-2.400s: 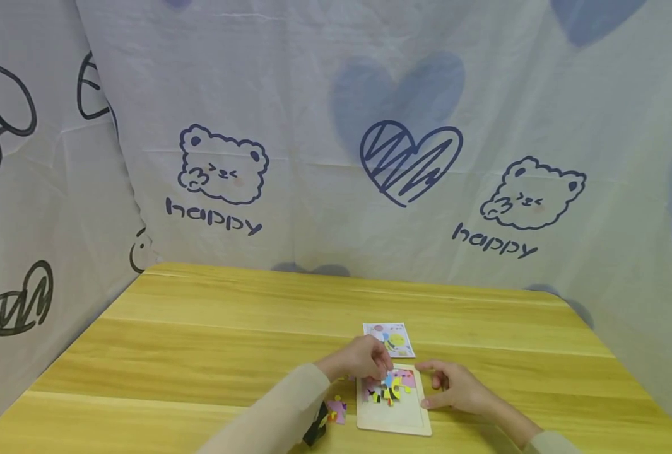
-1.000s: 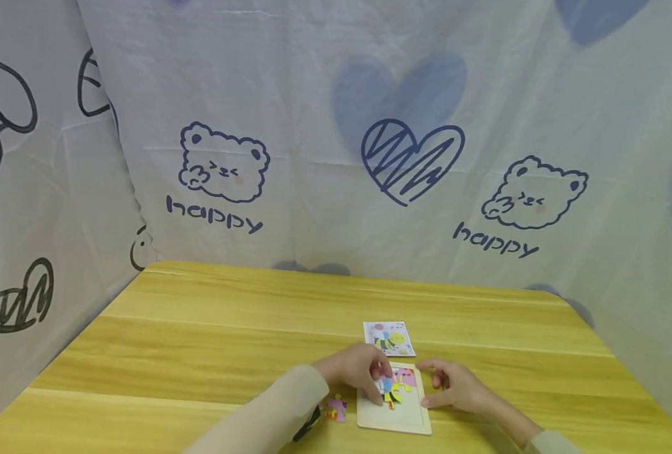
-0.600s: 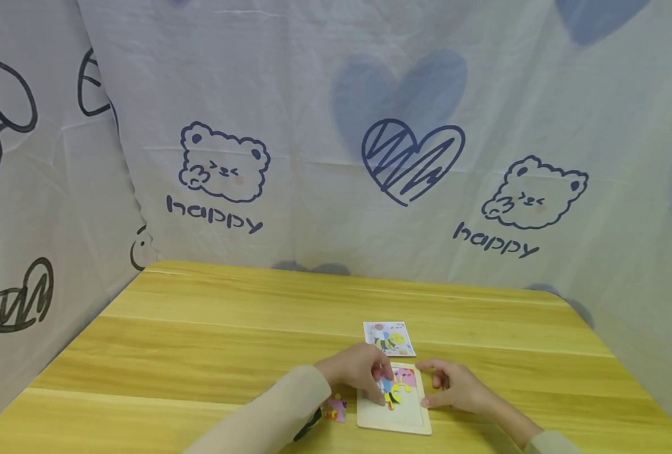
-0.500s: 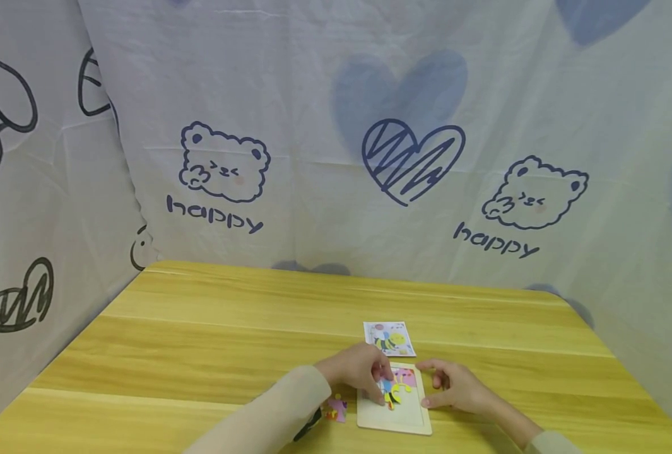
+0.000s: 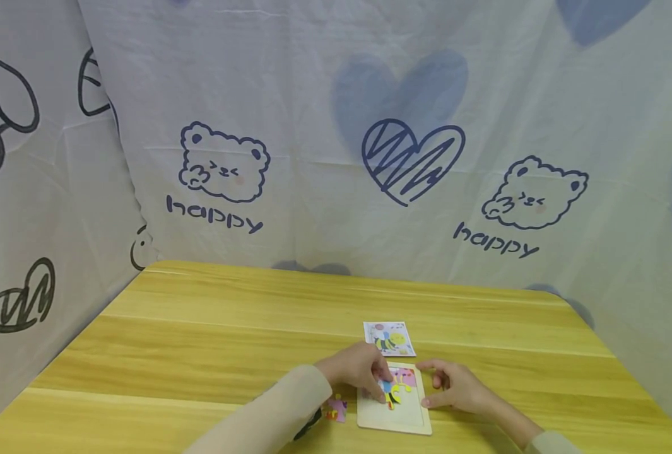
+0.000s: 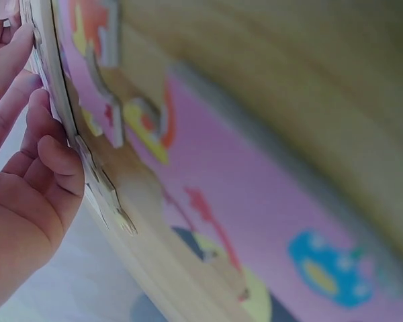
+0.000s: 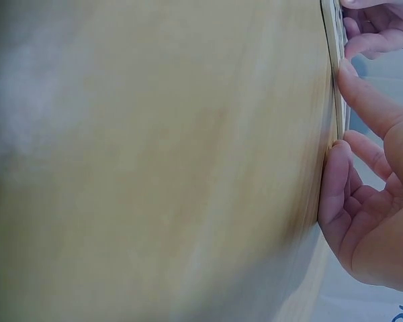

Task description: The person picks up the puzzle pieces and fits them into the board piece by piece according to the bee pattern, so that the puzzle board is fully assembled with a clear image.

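A pale wooden jigsaw tray (image 5: 394,426) lies on the table with joined bee puzzle pieces (image 5: 395,393) in its upper part, yellow, black, blue and pink. My left hand (image 5: 360,367) reaches over the tray's left side, and its thumb and forefinger pinch a puzzle piece there, mostly hidden under them. At the tray's right edge my right hand (image 5: 457,387) rests forefinger and thumb, spread apart, against the frame. In the right wrist view the fingertips of that hand (image 7: 376,194) touch the thin edge of the tray.
A printed bee picture card (image 5: 389,339) lies just beyond the tray. Left of the tray are loose pink pieces (image 5: 336,410), seen close in the left wrist view as a pink piece (image 6: 228,168). A patterned white cloth (image 5: 313,189) hangs behind the wooden table (image 5: 199,328).
My left hand has come down and slightly nearer over the tray's left part since the earliest frame, then shifts only slightly at the thumb. My right hand stays at the edge.
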Demonstrator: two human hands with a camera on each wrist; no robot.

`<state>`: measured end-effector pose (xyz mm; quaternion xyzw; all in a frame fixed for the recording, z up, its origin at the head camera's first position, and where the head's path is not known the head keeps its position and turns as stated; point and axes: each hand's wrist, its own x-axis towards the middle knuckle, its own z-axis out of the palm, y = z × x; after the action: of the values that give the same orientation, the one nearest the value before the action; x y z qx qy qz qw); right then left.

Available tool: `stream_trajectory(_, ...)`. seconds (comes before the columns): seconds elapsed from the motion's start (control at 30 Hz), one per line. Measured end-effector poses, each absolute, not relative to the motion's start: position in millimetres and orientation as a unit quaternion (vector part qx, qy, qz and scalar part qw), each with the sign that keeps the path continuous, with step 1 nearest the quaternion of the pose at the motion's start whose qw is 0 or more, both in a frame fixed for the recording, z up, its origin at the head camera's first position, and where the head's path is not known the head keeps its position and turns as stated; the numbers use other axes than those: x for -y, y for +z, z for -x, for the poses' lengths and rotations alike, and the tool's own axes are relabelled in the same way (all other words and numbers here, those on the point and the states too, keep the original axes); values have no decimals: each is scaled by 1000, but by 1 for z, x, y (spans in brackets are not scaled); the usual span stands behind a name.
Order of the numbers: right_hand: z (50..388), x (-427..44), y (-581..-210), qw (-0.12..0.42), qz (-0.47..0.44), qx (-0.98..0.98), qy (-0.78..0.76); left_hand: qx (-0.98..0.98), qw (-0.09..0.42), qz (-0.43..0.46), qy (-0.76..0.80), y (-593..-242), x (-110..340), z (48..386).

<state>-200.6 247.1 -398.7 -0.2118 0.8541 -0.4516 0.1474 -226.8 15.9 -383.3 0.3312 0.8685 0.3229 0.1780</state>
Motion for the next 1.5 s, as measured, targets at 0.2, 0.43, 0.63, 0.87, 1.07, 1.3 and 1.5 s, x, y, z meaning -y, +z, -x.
stream_trajectory(0.2,201,-247,-399,145,211,-857,-447,-874,177,-318,323,-383,-18,226)
stream_trajectory(0.43,201,-248,-399,146,214,-856,-448,-876,183,-308,324,-383,-19,226)
stream_trajectory(0.63,202,-249,-401,148,214,-854,-451,-871,174,-338,310,-385,-16,229)
stream_trajectory(0.87,201,-248,-400,148,213,-854,-451,-863,153,-329,350,-383,-9,234)
stream_trajectory(1.07,200,-247,-398,152,211,-854,-451,-867,122,-305,374,-382,-1,238)
stream_trajectory(1.3,200,-246,-398,157,206,-852,-455,-868,90,-308,379,-384,11,244)
stream_trajectory(1.5,201,-247,-399,157,208,-850,-457,-867,73,-317,378,-384,24,246)
